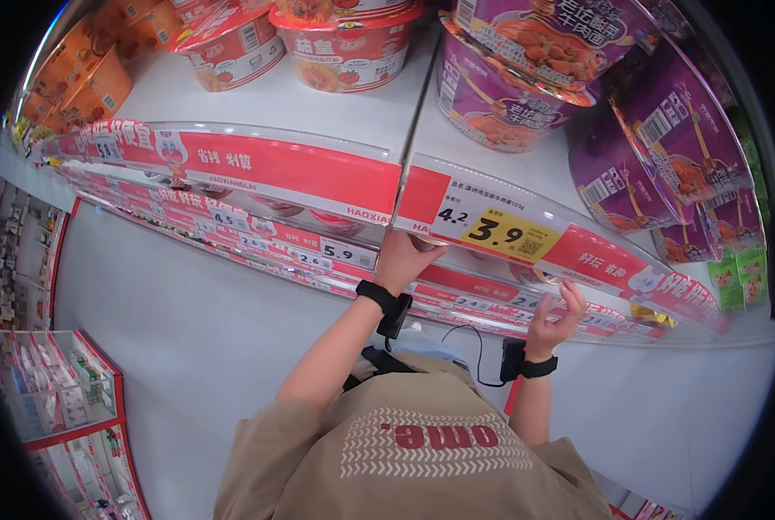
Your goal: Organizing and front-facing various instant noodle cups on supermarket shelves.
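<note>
My left hand reaches under the front edge of the upper shelf, just below the seam between two price strips. Its thumb and fingers are at the rim of a round container, mostly hidden by the shelf; whether they grip it is unclear. My right hand is raised before the lower shelf with fingers apart and bent, near another round lid and holding nothing visible. Above, on the white shelf, stand a purple instant noodle bucket and a red-and-white instant noodle bowl.
Orange noodle tubs stand at the far left of the shelf, more purple noodle buckets at the right. A red price strip runs along the shelf's curved front. Lower shelves project beneath. Another shelving unit stands across the grey floor.
</note>
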Motion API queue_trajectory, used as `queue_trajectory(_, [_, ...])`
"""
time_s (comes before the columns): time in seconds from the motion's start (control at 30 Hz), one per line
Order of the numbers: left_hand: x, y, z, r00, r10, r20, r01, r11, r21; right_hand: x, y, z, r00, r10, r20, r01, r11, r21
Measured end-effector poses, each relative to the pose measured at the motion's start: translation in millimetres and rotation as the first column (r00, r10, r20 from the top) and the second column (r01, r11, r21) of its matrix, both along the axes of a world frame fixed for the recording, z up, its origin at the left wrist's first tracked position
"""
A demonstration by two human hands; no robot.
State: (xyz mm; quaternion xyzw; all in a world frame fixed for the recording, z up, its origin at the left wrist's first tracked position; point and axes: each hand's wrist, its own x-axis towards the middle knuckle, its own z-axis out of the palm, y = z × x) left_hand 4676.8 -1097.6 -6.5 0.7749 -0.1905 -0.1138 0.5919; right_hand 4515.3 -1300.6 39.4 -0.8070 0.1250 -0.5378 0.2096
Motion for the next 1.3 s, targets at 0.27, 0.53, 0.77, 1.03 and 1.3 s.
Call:
queue_trajectory(0.27, [3, 3, -13, 0.987, 0.122, 0.103, -0.109, 0.986, -0.122, 65, 37, 14, 0.611, 0.139, -0.779, -0.364, 0.923, -0.121])
queue_trajectory(0.53, [1, 6, -9, 0.940, 0.260, 0.219, -0.225, 0.959, -0.174, 76, 41, 17, 0.689, -0.027, -0.724, -0.372, 0.844, -0.386])
queue_trajectory(0.77, [-2, 4, -13, 0.940, 0.272, 0.205, -0.231, 0.951, -0.204, 75, 38, 5, 0.706, -0.165, -0.688, -0.252, 0.850, -0.462])
queue_trajectory(1.03, [-1, 5, -16, 0.927, 0.284, 0.245, -0.240, 0.951, -0.196, 71, 28, 5, 0.673, -0.043, -0.738, -0.300, 0.897, -0.325])
queue_trajectory(1.3, [0, 8, -12, 0.938, 0.251, 0.240, -0.209, 0.960, -0.188, 75, 34, 18, 0.587, 0.246, -0.771, -0.338, 0.940, 0.043])
